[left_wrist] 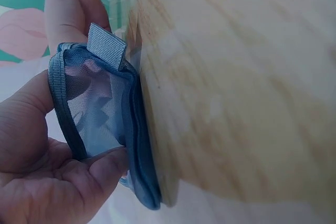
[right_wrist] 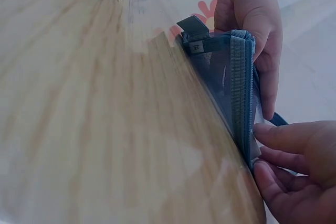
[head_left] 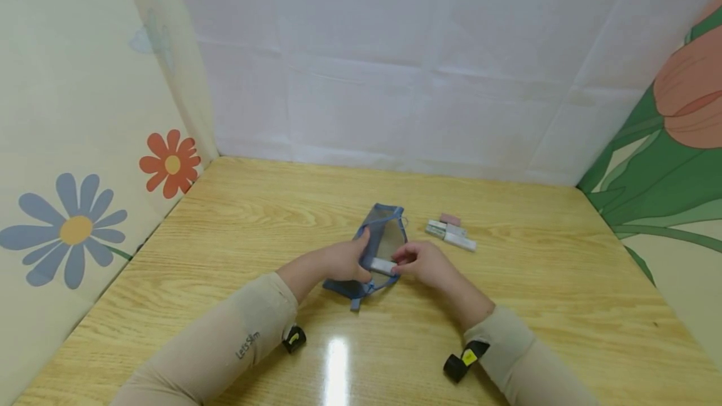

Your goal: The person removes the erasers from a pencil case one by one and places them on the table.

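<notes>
A blue-edged mesh zip pouch [head_left: 383, 238] lies on its side on the table, its mouth turned to the right. My left hand [head_left: 344, 260] holds it on the left, thumb and fingers spread along the edges of the opening; in the left wrist view the thumb and fingers grip the pouch [left_wrist: 143, 145]. At the mouth, my right hand [head_left: 425, 263] pinches the end of a small white block [head_left: 382, 265], the rest of which reaches inside the pouch. In the right wrist view the right fingertips [right_wrist: 268, 136] are close against the zip edge, and the block is mostly hidden.
Right of the pouch lies a small group of blocks: a white one [head_left: 460, 242], a pink one [head_left: 450, 219] and a white one with greenish marks [head_left: 435, 229]. A white cloth [head_left: 361, 111] hangs behind the wooden table [head_left: 271, 205]. Flower-printed walls stand at both sides.
</notes>
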